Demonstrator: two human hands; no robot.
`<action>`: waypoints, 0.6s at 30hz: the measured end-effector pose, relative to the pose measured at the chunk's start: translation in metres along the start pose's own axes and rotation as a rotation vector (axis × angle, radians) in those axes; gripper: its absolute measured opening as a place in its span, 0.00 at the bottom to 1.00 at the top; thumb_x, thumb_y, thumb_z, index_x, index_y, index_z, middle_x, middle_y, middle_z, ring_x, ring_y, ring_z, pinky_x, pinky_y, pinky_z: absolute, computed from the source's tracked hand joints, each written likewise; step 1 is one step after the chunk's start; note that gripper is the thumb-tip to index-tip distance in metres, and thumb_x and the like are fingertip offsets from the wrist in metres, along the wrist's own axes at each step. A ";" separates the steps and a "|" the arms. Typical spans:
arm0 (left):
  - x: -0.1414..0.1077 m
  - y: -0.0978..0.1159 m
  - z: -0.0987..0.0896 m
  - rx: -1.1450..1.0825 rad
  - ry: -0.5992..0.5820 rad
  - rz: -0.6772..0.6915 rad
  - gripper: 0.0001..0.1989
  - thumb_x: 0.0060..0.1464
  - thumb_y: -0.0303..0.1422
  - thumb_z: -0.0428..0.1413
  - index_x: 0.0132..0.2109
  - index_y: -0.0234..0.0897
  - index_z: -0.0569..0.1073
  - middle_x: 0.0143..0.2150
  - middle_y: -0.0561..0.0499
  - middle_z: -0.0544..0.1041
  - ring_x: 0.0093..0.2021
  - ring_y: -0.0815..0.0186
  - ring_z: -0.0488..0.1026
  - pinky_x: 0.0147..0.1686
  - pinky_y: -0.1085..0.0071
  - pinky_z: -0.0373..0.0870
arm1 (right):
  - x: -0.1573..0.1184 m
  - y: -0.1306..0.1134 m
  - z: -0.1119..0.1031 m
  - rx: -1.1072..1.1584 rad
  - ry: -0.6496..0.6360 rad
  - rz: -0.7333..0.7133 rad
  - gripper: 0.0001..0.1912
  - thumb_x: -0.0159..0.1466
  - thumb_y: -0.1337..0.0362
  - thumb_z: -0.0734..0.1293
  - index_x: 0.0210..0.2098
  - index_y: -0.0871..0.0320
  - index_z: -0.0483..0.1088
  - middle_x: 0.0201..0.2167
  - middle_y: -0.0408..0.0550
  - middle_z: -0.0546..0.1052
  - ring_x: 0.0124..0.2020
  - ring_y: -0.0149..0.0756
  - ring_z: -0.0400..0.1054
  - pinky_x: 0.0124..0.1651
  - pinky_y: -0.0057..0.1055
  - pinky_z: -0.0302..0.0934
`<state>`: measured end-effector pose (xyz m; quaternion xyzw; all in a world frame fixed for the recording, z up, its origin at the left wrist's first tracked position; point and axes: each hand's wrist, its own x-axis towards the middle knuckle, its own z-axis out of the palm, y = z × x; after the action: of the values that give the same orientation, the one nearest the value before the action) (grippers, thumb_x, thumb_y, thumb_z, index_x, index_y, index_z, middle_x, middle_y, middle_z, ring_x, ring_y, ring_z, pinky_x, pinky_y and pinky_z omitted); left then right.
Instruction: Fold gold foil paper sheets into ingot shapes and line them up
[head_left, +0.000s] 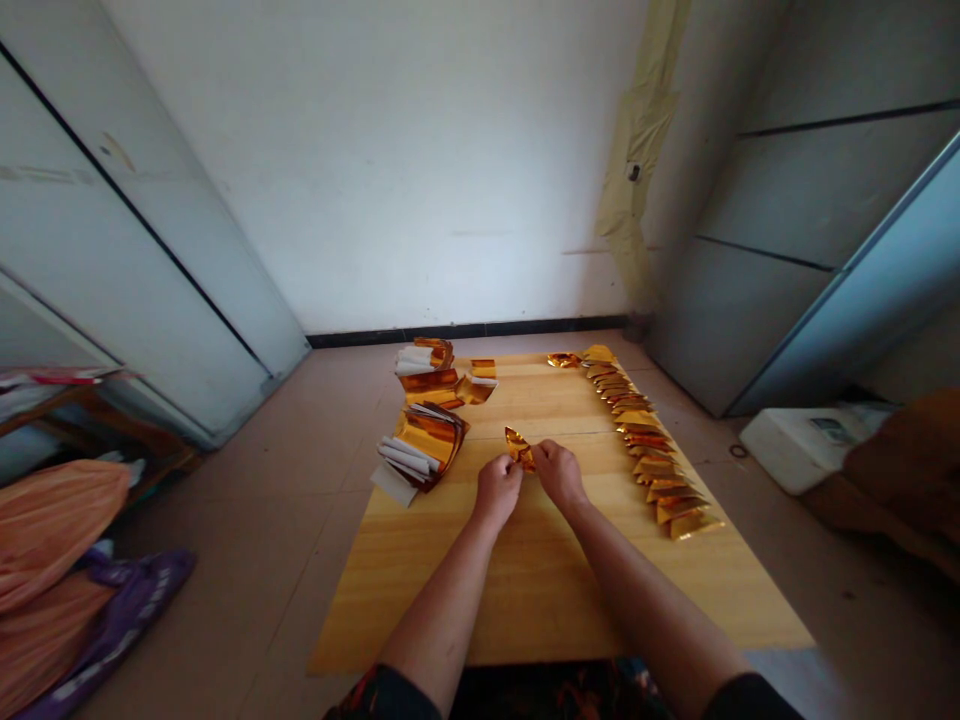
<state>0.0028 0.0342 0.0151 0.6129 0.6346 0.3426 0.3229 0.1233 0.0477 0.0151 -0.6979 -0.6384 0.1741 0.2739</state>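
On my feed, the piece [517,441] between the fingers [513,468] looks like glossy gold foil, creased and bright with highlights. Left of them I see sheet stacks [429,432], part shiny metallic gold, part matt grey-white paper. Right of them, the folded pieces [651,466] gleam, crinkled. Below, the tabletop [555,600] looks like smooth grained wood; beyond, the wall [450,150] looks matt.

The foil piece [517,445] is gold, the grained tabletop [540,570] yellow-brown.

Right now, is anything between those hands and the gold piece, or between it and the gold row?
Nothing visible: left hand and right hand hold the gold piece. Toward the gold row, only the right hand intervenes.
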 end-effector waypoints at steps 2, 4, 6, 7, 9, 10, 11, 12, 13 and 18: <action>0.000 0.001 -0.001 0.012 0.002 0.019 0.10 0.50 0.30 0.48 0.22 0.36 0.64 0.18 0.57 0.62 0.23 0.71 0.60 0.24 0.76 0.49 | 0.000 0.001 0.000 0.011 -0.010 -0.015 0.15 0.63 0.64 0.58 0.23 0.58 0.70 0.23 0.45 0.75 0.24 0.28 0.63 0.26 0.23 0.46; 0.000 0.002 -0.001 0.033 0.011 0.032 0.10 0.50 0.30 0.49 0.22 0.36 0.65 0.18 0.57 0.63 0.23 0.71 0.61 0.25 0.76 0.50 | -0.001 0.001 0.000 0.034 -0.026 -0.019 0.15 0.62 0.63 0.58 0.22 0.58 0.70 0.23 0.45 0.75 0.24 0.28 0.63 0.26 0.23 0.46; -0.001 0.002 -0.002 0.048 0.022 0.028 0.11 0.51 0.30 0.49 0.22 0.36 0.66 0.18 0.56 0.64 0.23 0.71 0.61 0.25 0.75 0.50 | -0.001 0.000 -0.001 0.068 -0.042 -0.010 0.15 0.62 0.63 0.59 0.22 0.57 0.70 0.23 0.45 0.75 0.24 0.28 0.64 0.26 0.22 0.48; -0.001 0.002 -0.002 0.052 0.028 0.020 0.11 0.51 0.30 0.49 0.22 0.36 0.66 0.18 0.56 0.64 0.23 0.71 0.61 0.25 0.75 0.50 | -0.001 0.000 -0.001 0.087 -0.051 -0.001 0.14 0.61 0.63 0.59 0.22 0.57 0.71 0.23 0.45 0.76 0.25 0.29 0.65 0.27 0.22 0.48; -0.001 0.003 -0.003 0.062 0.035 0.008 0.11 0.51 0.30 0.49 0.22 0.36 0.66 0.18 0.56 0.64 0.23 0.71 0.61 0.25 0.75 0.49 | -0.001 0.000 -0.003 0.130 -0.067 0.015 0.13 0.61 0.62 0.60 0.24 0.57 0.72 0.24 0.45 0.77 0.26 0.30 0.66 0.28 0.22 0.50; -0.001 0.003 -0.003 0.072 0.035 0.007 0.11 0.51 0.31 0.49 0.23 0.36 0.67 0.18 0.56 0.65 0.23 0.70 0.61 0.24 0.75 0.49 | -0.001 -0.001 -0.003 0.154 -0.076 0.022 0.13 0.61 0.62 0.60 0.26 0.56 0.73 0.25 0.45 0.77 0.27 0.30 0.67 0.28 0.22 0.52; -0.002 0.004 -0.003 0.086 0.033 0.008 0.11 0.51 0.31 0.49 0.23 0.36 0.67 0.18 0.55 0.65 0.23 0.70 0.62 0.24 0.75 0.48 | -0.001 -0.001 -0.004 0.176 -0.083 0.029 0.12 0.60 0.61 0.60 0.27 0.56 0.74 0.26 0.44 0.78 0.28 0.30 0.68 0.29 0.22 0.53; -0.002 0.005 -0.004 0.104 0.031 0.009 0.11 0.52 0.31 0.49 0.23 0.36 0.68 0.18 0.55 0.66 0.23 0.70 0.62 0.24 0.75 0.48 | -0.001 -0.001 -0.004 0.194 -0.089 0.033 0.12 0.60 0.60 0.61 0.28 0.55 0.74 0.27 0.44 0.78 0.29 0.31 0.69 0.30 0.22 0.54; -0.002 0.007 -0.004 0.124 0.029 0.010 0.11 0.52 0.31 0.49 0.23 0.36 0.68 0.19 0.54 0.67 0.23 0.70 0.63 0.24 0.74 0.48 | -0.001 -0.001 -0.005 0.206 -0.092 0.034 0.11 0.60 0.59 0.62 0.29 0.55 0.75 0.28 0.44 0.78 0.30 0.31 0.69 0.31 0.22 0.55; -0.004 0.012 -0.005 0.213 0.018 0.002 0.12 0.54 0.34 0.50 0.26 0.35 0.72 0.24 0.49 0.74 0.26 0.66 0.68 0.26 0.73 0.51 | -0.001 -0.003 -0.006 0.224 -0.069 0.049 0.13 0.58 0.56 0.64 0.36 0.56 0.74 0.32 0.46 0.78 0.34 0.33 0.71 0.35 0.25 0.58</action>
<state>0.0053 0.0307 0.0282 0.6414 0.6696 0.2792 0.2496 0.1242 0.0461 0.0213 -0.6719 -0.6066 0.2749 0.3239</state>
